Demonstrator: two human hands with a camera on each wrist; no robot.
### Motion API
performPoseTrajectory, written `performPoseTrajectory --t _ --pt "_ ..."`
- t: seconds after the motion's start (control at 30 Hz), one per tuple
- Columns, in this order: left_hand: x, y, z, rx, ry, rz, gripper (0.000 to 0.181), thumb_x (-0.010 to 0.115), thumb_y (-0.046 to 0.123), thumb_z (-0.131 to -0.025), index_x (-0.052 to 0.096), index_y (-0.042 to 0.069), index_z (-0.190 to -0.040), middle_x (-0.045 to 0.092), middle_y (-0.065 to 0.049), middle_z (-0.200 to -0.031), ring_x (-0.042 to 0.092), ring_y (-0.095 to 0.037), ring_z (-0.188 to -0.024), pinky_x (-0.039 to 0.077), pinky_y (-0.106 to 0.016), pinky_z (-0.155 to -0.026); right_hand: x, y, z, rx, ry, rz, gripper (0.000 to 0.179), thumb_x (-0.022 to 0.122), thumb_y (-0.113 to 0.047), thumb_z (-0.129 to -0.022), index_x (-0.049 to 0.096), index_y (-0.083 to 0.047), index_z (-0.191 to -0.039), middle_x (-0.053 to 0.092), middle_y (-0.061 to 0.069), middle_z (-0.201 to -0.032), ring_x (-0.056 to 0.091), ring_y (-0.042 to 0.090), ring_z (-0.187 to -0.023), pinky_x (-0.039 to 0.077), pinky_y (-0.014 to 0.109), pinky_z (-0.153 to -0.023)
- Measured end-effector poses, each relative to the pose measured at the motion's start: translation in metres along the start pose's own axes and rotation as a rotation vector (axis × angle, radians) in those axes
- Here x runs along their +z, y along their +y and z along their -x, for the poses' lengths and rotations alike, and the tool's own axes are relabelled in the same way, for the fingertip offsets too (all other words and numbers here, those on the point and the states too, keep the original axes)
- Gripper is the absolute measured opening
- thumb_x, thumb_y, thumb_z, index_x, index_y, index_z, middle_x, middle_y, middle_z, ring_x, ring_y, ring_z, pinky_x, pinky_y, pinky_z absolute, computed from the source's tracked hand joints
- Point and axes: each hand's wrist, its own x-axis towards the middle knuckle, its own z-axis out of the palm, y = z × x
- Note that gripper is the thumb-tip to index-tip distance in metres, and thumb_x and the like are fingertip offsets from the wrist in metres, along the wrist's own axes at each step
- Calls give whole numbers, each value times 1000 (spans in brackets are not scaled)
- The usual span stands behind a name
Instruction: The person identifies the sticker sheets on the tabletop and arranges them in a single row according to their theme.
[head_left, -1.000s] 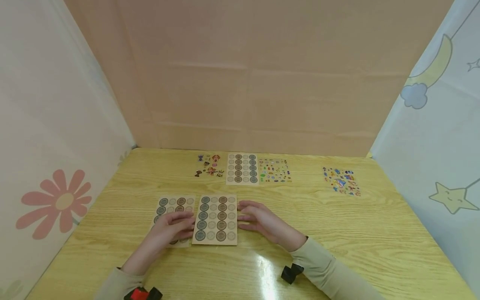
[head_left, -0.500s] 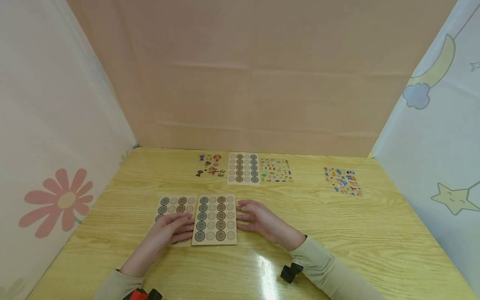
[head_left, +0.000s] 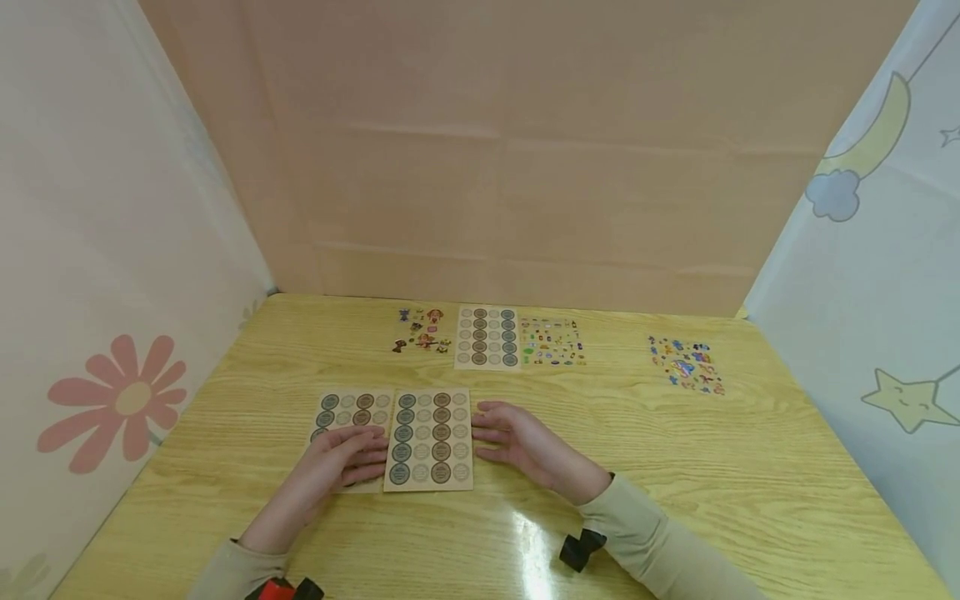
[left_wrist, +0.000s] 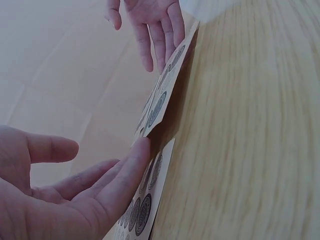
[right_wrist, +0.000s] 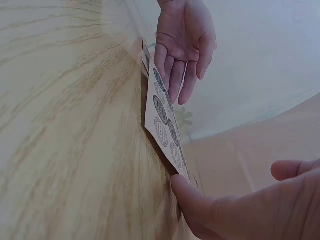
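A tan sheet of round stickers (head_left: 431,442), in blue-grey, brown and pale columns, lies between my hands in the head view. My left hand (head_left: 330,458) rests its fairly straight fingers at this sheet's left edge, thumb apart from it. Underneath that hand is a second, similar sticker sheet (head_left: 347,408), partly covered. My right hand (head_left: 528,446) has its extended fingertips at the right edge of the first sheet. In the left wrist view, the upper sheet (left_wrist: 167,82) is tilted with its near edge off the table; the right wrist view shows a fingertip (right_wrist: 182,187) against its edge.
Toward the back of the wooden table (head_left: 637,483) lie another round-sticker sheet (head_left: 486,337), two clear sheets of small colourful stickers, one on the left (head_left: 423,340) and one on the right (head_left: 551,342), and a further colourful sheet (head_left: 682,365). Cloth walls enclose the table.
The sheet between my hands has shifted slightly left, its upper part most, closing toward the sheet under my left hand. My right fingertips have followed its edge a little.
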Motion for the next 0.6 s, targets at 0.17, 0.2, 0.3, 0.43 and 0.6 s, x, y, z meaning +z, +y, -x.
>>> performPoseTrajectory --t 0.17,0.2,0.3,0.43,0.6 --pt "0 1 1 -3 -7 -1 48 44 18 -103 37 -18 -134 53 -30 -125 60 -33 -107 52 -39 -91 0 0 0 -2 -9 -7 55 44 -16 -95 27 13 -138 32 32 -140 36 44 -129 39 49 -105" --pt "0 1 0 -2 -10 -1 48 44 18 -103 37 -18 -134 53 -30 -125 60 -33 -108 52 -39 -91 0 1 0 -2 -11 -10 54 44 -16 -95 27 13 -137 33 32 -139 36 44 -129 39 49 -105" --pt "-1 0 0 1 -16 2 49 43 18 -103 36 -19 -134 53 -31 -125 60 -32 -107 52 -39 -91 1 1 0 0 -12 -18 54 44 -17 -95 28 14 -136 33 32 -138 37 44 -128 39 49 -105" --pt "-1 -1 -1 -2 -18 11 49 44 18 -103 36 -19 -134 53 -30 -125 61 -31 -106 52 -39 -91 2 2 0 4 -10 -20 54 44 -18 -95 27 14 -137 32 31 -139 37 43 -129 39 48 -105" --pt "-2 0 -1 3 -21 13 49 44 18 -103 36 -19 -134 53 -31 -125 60 -33 -108 51 -39 -92 2 1 1 8 -6 -14 55 45 -18 -95 27 13 -137 33 31 -140 36 43 -129 38 48 -106"
